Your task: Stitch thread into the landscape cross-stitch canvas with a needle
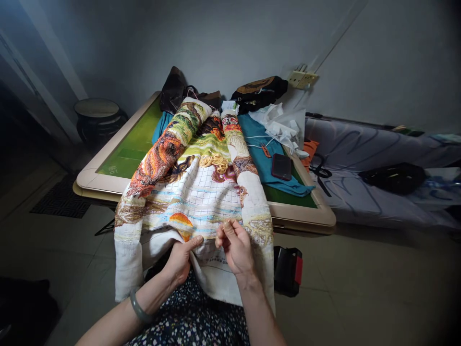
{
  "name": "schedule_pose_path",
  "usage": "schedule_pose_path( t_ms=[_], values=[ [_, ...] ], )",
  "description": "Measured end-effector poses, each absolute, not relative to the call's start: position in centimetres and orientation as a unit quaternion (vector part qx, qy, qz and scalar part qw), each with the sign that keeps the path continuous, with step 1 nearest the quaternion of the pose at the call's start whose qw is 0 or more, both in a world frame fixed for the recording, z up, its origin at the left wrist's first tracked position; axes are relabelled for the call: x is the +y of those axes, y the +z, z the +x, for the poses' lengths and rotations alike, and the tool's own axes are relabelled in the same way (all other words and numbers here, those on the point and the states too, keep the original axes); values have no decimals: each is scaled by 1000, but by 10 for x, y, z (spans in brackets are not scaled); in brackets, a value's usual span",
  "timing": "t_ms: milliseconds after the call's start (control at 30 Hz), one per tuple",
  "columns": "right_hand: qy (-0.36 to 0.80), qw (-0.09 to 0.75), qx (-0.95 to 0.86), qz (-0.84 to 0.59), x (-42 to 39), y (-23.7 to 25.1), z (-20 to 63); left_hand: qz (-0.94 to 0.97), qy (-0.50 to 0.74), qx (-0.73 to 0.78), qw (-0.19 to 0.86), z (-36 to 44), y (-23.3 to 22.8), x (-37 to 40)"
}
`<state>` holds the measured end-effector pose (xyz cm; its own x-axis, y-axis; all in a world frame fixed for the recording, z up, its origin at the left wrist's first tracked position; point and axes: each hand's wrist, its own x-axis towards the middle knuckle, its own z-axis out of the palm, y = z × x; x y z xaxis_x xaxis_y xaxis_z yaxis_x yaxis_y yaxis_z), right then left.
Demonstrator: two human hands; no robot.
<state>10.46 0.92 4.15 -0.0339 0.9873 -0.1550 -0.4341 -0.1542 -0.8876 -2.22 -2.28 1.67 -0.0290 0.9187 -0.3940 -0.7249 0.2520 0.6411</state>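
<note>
A large cross-stitch cloth (pixel 216 192), rolled up along both sides, drapes from the table's edge down over my lap. My left hand (pixel 182 259) grips it near the bottom, thumb on top beside an orange stitched patch (pixel 182 225), fingers underneath. Just right of that, above the gridded fabric, my right hand (pixel 234 245) is closed with thumb and forefinger pinched; whatever lies between them is too small to make out. Skeins of yellow thread (pixel 215 162) rest on the cloth farther up. A bangle (pixel 139 307) circles my left wrist.
The green-topped table (pixel 124 156) carries a teal cloth (pixel 261 161), a phone (pixel 281 166), crumpled white plastic (pixel 279 122) and dark bags (pixel 259 91). A stool (pixel 96 110) stands left. A covered sofa (pixel 353 158) is at right, and a black-and-red box (pixel 287 271) sits below the table.
</note>
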Motion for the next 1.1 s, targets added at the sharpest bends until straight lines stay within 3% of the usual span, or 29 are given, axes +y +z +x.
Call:
schedule_pose_path(
  t_ms=[133, 267, 400, 533, 1100],
  values=[
    [515, 611, -355, -485, 12, 37, 113, 118, 604, 389, 686, -22, 17, -23],
    [401, 559, -442, -576, 1, 31, 120, 114, 605, 395, 682, -21, 17, -24],
    [489, 446, -508, -551, -16, 29, 115, 107, 598, 412, 679, -20, 16, -24],
    [518, 396, -533, -539, -26, 29, 105, 103, 604, 419, 670, -20, 17, -24],
    [528, 403, -483, -571, -28, 31, 95, 108, 593, 420, 678, -21, 18, -23]
  ],
)
